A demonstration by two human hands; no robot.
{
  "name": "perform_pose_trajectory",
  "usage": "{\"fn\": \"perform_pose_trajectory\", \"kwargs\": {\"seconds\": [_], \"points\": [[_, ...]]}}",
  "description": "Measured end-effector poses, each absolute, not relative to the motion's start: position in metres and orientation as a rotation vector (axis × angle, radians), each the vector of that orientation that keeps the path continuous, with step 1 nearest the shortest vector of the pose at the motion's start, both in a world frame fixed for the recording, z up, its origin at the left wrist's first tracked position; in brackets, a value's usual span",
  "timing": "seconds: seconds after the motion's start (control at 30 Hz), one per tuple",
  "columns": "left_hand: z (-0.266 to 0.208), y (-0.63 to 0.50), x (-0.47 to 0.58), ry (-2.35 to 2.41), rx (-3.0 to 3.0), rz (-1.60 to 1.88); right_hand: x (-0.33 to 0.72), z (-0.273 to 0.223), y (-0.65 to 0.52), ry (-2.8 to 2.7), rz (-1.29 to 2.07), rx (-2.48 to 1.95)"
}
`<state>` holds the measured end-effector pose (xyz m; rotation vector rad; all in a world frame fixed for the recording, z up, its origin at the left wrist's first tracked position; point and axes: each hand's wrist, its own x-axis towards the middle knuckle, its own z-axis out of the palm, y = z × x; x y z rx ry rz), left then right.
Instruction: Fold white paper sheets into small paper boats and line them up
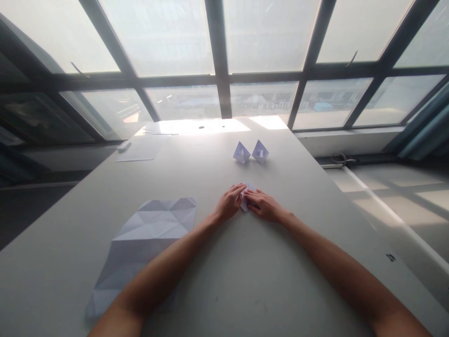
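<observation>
A small piece of folded white paper [244,204] lies on the table between my two hands, largely covered by fingers. My left hand [229,202] grips its left side, fingers together and reaching over the top edge. From the right, my right hand [264,204] presses and holds the same paper, its fingertips lying across it. Just beyond my hands stand two pointed folded paper shapes, a left one [242,153] and a right one [260,152]. A large creased white sheet [150,229] is spread to the left, partly hidden behind my left forearm.
The white table [280,281] reaches toward large dark-framed windows. At its far left lie a flat paper sheet [138,149] and a small white object [124,146]. A small dark mark [390,257] is near the right edge. Sunlight brightens the table's far end.
</observation>
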<state>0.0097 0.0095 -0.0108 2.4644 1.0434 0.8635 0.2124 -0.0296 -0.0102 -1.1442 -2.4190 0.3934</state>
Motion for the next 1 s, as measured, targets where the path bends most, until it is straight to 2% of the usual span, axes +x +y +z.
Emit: {"fn": "perform_pose_trajectory", "kwargs": {"seconds": [0.17,0.33,0.5,0.77,1.0], "points": [[-0.017,0.010,0.009,1.073,2.707,0.395,0.211,-0.014,-0.028,-2.317,0.386,-1.276],[-0.017,0.008,0.006,1.076,2.841,0.219,0.214,-0.018,-0.022,-2.127,0.291,-1.489],[-0.014,0.005,0.006,1.064,2.856,0.209,0.213,-0.020,-0.024,-2.263,0.293,-1.502],[-0.006,-0.001,0.008,1.174,2.829,0.399,0.216,-0.018,-0.025,-2.335,0.361,-1.456],[-0.017,0.006,0.007,1.105,2.848,0.248,0.218,-0.019,-0.023,-2.311,0.349,-1.447]]}}
